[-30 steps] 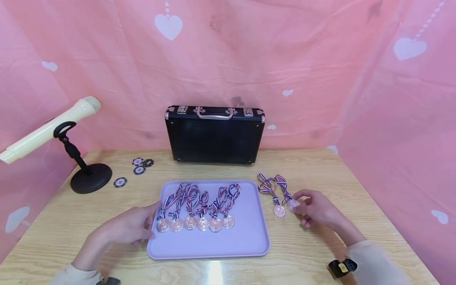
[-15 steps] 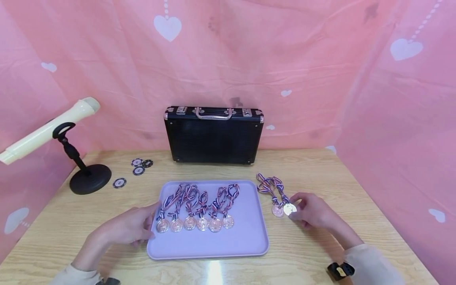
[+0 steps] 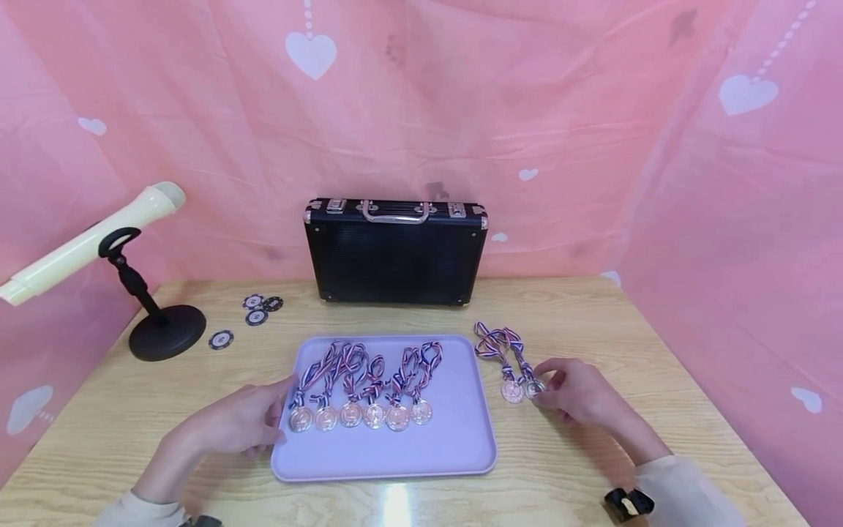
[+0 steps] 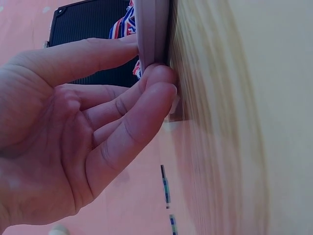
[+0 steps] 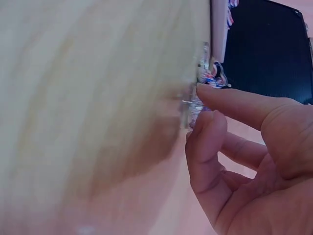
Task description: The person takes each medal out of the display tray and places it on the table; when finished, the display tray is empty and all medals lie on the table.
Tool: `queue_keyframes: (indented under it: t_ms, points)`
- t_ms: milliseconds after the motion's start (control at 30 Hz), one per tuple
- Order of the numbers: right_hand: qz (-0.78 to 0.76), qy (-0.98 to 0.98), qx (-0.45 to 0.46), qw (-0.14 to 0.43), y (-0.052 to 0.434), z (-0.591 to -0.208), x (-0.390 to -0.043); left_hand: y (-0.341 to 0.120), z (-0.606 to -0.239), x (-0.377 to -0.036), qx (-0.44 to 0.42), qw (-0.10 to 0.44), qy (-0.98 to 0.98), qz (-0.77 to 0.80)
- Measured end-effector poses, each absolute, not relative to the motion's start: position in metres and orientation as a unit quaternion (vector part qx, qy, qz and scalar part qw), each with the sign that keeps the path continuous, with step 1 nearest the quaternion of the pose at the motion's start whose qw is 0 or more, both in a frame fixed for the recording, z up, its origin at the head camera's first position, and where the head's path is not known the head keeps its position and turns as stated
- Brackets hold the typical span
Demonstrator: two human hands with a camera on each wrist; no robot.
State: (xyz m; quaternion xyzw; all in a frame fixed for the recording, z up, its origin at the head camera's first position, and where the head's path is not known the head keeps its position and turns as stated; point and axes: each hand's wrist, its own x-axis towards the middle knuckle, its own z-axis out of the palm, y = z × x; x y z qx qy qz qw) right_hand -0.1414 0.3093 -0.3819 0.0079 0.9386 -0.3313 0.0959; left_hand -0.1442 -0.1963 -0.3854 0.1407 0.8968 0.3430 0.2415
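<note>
Medal (image 3: 533, 389) nudged closer to neighbouring medal (image 3: 511, 391) — right hand (image 3: 576, 391) pinching it; left hand (image 3: 240, 419) pinching tray (image 3: 454, 448).

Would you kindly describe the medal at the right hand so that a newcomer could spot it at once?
Find the lilac tray on the table; off its right side are two ribboned medals. Yours is the medal farther from the tray, the one with the right hand at its rim.
</note>
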Motion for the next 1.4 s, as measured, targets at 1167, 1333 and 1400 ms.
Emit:
queue_keyframes:
  t_ms: [1167,1333,1400]
  points:
    - [-0.367,0.919,-0.092,0.108,0.15,-0.395,-0.14,-0.194,-0.384,-0.143,0.139,0.23,0.9,0.343]
    - [-0.352,0.926,-0.092,0.103,0.148,-0.397,-0.141,-0.195,-0.385,-0.143,0.144,0.228,0.9,0.342]
    - [-0.349,0.927,-0.087,0.106,0.148,-0.398,-0.142,-0.195,-0.385,-0.142,0.145,0.228,0.901,0.34]
